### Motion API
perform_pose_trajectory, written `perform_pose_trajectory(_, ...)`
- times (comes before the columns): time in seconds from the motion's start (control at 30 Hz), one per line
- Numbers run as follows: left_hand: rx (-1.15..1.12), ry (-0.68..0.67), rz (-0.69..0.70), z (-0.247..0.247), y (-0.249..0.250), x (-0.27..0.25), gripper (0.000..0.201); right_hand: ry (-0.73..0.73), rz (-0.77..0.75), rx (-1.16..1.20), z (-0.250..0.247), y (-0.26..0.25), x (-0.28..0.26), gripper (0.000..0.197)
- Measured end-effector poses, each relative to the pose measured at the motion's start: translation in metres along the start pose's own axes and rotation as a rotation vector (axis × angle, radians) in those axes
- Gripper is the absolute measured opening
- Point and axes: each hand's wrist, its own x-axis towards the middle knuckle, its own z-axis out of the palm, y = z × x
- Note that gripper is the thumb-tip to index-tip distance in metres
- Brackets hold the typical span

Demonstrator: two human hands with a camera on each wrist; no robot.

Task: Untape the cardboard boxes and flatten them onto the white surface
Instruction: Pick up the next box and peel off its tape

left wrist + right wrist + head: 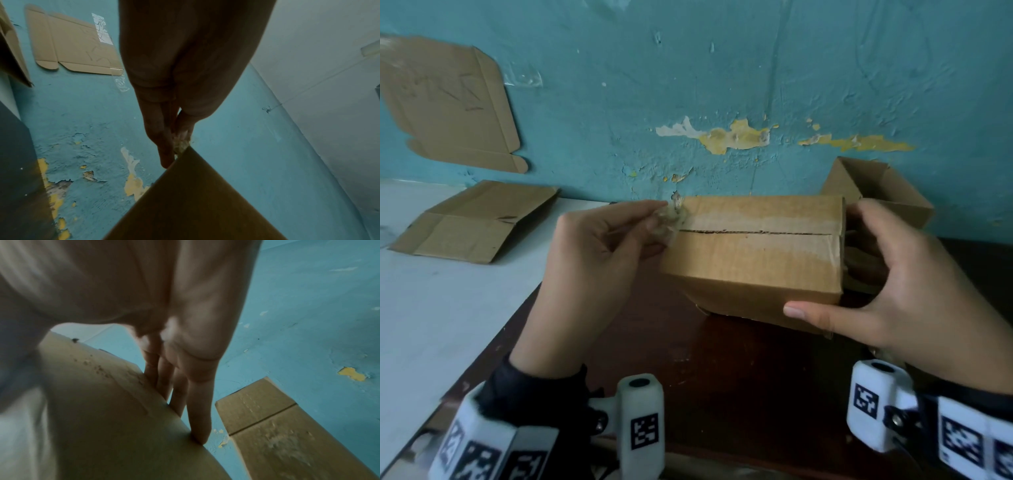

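Observation:
A closed cardboard box (pixel 753 253) lies on the dark wooden table (pixel 722 377), its top seam bare with a paler strip along it. My left hand (pixel 658 216) pinches a crumpled wad of clear tape (pixel 672 222) at the box's top left edge. In the left wrist view the tape wad (pixel 180 145) sits between my fingertips, right at the box corner (pixel 195 194). My right hand (pixel 893 274) grips the box's right end, thumb along the front face and fingers round the back. In the right wrist view its fingers (pixel 197 410) lie against the far edge of the box (pixel 113 418).
The white surface (pixel 431 308) is at the left and carries a flattened box (pixel 476 222). Another flat cardboard sheet (pixel 448 102) hangs taped on the blue wall. An open box (pixel 876 188) stands behind my right hand, by the wall.

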Motion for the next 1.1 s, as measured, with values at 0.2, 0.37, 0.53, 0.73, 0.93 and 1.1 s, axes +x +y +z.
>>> perform_pose_trajectory(0.2, 0.017, -0.019, 0.034, -0.009, -0.004, 0.002, 0.024, 0.013, -0.024, 0.055, -0.002, 0.004, -0.001, 0.089)
perform_pose_trajectory(0.37, -0.032, -0.075, 0.033, -0.007, -0.002, 0.0, 0.038, 0.025, -0.024, 0.128, 0.002, 0.003, 0.0, 0.081)
perform_pose_trajectory(0.53, -0.13, -0.158, -0.022, -0.008, 0.004, -0.003, 0.04, 0.024, 0.012, 0.246, 0.007, 0.007, 0.001, 0.065)
perform_pose_trajectory(0.73, -0.051, -0.072, 0.13, -0.01, 0.007, -0.004, 0.02, 0.007, 0.064, 0.369, 0.008, 0.008, 0.0, 0.061)
perform_pose_trajectory(0.93, 0.116, -0.01, 0.206, -0.014, 0.005, -0.002, 0.008, -0.011, 0.075, 0.417, 0.011, 0.011, 0.0, 0.061)
perform_pose_trajectory(1.1, 0.112, 0.115, 0.194, -0.011, 0.007, -0.004, 0.039, -0.032, 0.089, 0.394, 0.011, 0.011, 0.001, 0.066)
